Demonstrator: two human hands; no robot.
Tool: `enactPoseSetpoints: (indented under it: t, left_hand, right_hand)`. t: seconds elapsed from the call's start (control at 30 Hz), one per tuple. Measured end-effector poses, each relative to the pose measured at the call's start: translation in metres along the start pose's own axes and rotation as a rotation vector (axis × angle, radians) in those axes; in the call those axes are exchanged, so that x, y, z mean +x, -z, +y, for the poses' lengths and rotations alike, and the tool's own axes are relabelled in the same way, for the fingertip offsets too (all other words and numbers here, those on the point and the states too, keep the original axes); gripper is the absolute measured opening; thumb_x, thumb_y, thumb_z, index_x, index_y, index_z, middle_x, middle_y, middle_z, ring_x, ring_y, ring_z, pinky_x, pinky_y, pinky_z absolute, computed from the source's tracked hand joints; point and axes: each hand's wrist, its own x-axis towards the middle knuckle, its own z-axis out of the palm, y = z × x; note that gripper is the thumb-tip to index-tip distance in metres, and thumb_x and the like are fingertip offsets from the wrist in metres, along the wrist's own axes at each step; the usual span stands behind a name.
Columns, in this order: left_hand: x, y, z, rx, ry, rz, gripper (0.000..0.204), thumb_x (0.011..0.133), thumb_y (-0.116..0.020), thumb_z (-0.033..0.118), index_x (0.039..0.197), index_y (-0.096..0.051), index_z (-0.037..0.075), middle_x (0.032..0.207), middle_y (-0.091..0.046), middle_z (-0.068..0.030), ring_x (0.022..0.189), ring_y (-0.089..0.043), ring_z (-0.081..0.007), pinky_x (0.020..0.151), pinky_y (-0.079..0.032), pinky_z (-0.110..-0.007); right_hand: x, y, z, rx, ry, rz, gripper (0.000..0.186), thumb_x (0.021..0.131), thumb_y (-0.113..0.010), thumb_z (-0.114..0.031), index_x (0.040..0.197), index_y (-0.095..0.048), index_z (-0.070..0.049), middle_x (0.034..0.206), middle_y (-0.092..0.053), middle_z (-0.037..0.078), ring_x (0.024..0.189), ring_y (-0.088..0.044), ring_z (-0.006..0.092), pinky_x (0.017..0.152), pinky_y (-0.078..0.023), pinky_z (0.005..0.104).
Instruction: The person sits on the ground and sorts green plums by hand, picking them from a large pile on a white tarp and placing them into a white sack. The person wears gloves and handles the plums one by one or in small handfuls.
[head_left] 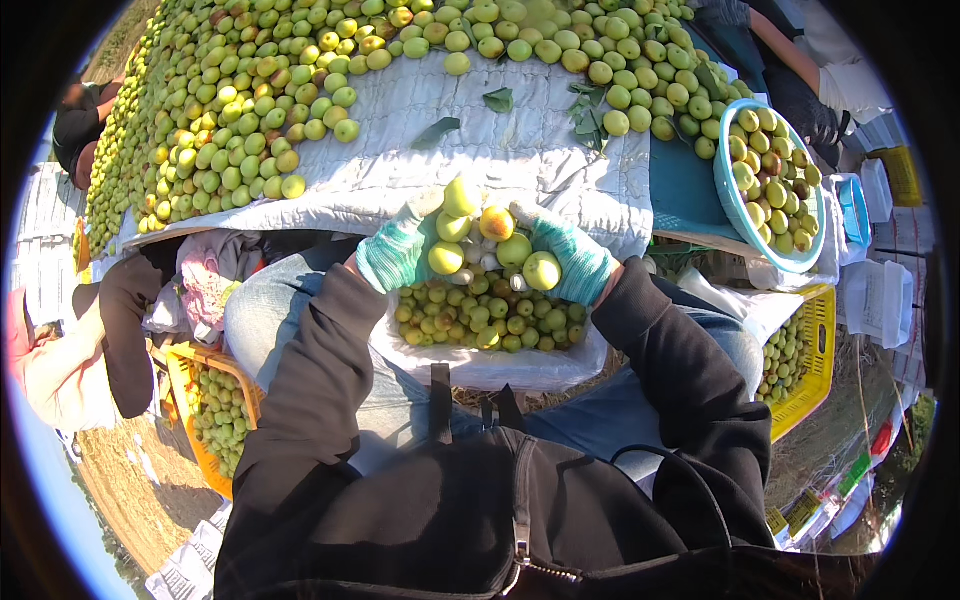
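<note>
My left hand (402,248), in a teal-and-white glove, is closed around several round green jujubes (453,228). Facing it, my right hand (570,252) in a matching glove grips more jujubes (514,250), one of them blushed orange-red. The two hands are held close together, with their fruit nearly meeting in the middle; the undersides of the fingers are partly hidden. Just below them, between my knees, sits a container lined with clear plastic (575,372), filled with smaller-looking green and brownish jujubes (490,318).
Ahead, a large heap of jujubes (240,110) spreads over a white quilted cloth (400,110) with loose leaves (436,132). A light-blue basket (735,205) of browner fruit stands right. An orange crate (180,370) and a yellow crate (822,350) flank me. Other people sit at both sides.
</note>
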Motion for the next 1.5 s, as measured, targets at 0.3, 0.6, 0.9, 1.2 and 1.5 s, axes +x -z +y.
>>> enactPoseSetpoints:
  t: [0.3, 0.6, 0.9, 1.2, 1.5]
  left_hand:
    - [-0.042, 0.022, 0.004, 0.275, 0.046, 0.121, 0.049, 0.094, -0.054, 0.037, 0.129, -0.052, 0.002, 0.128, -0.056, -0.0121, 0.117, -0.054, -0.0233, 0.101, -0.043, -0.038]
    - [-0.04, 0.056, 0.115, 0.888, -0.32, 0.544, 0.038, 0.092, -0.06, 0.02, 0.126, -0.055, 0.005, 0.118, -0.06, -0.0047, 0.107, -0.055, -0.0154, 0.094, -0.044, -0.03]
    - [-0.013, 0.218, 0.22, 1.657, -0.539, 1.605, 0.05, 0.084, -0.063, 0.041, 0.125, -0.057, 0.014, 0.134, -0.049, -0.0161, 0.121, -0.049, -0.0327, 0.104, -0.037, -0.042]
    - [0.031, 0.225, 0.248, 1.03, -0.873, 1.267, 0.047, 0.088, -0.064, 0.028, 0.128, -0.054, 0.004, 0.134, -0.052, -0.0113, 0.125, -0.046, -0.0241, 0.104, -0.037, -0.033]
    - [0.055, 0.262, 0.263, 0.749, -1.032, 1.182, 0.046, 0.095, -0.055, 0.036, 0.124, -0.056, 0.001, 0.121, -0.059, -0.0082, 0.11, -0.053, -0.0173, 0.098, -0.039, -0.031]
  right_hand:
    - [0.012, -0.013, 0.008, -0.01, -0.098, -0.203, 0.054, 0.095, -0.049, -0.046, 0.133, -0.045, -0.007, 0.12, -0.06, 0.017, 0.102, -0.065, 0.0255, 0.062, -0.058, 0.0278]
    - [-0.038, -0.02, -0.027, -1.47, 0.212, 0.048, 0.066, 0.086, -0.064, -0.04, 0.134, -0.044, 0.001, 0.128, -0.051, 0.025, 0.121, -0.049, 0.0363, 0.101, -0.039, 0.0398]
    - [0.025, 0.053, -0.082, -1.875, 0.955, 0.713, 0.054, 0.079, -0.07, -0.026, 0.125, -0.052, -0.006, 0.132, -0.047, 0.02, 0.118, -0.048, 0.0384, 0.097, -0.043, 0.0444]
    - [0.065, 0.088, -0.106, -2.025, 1.018, 0.734, 0.051, 0.078, -0.065, -0.025, 0.124, -0.054, -0.006, 0.136, -0.045, 0.016, 0.126, -0.042, 0.0344, 0.107, -0.028, 0.0495]
    - [0.071, 0.085, -0.108, -2.037, 0.858, 0.727, 0.044, 0.079, -0.063, -0.027, 0.118, -0.058, -0.008, 0.131, -0.051, 0.013, 0.123, -0.046, 0.0315, 0.106, -0.029, 0.0494]
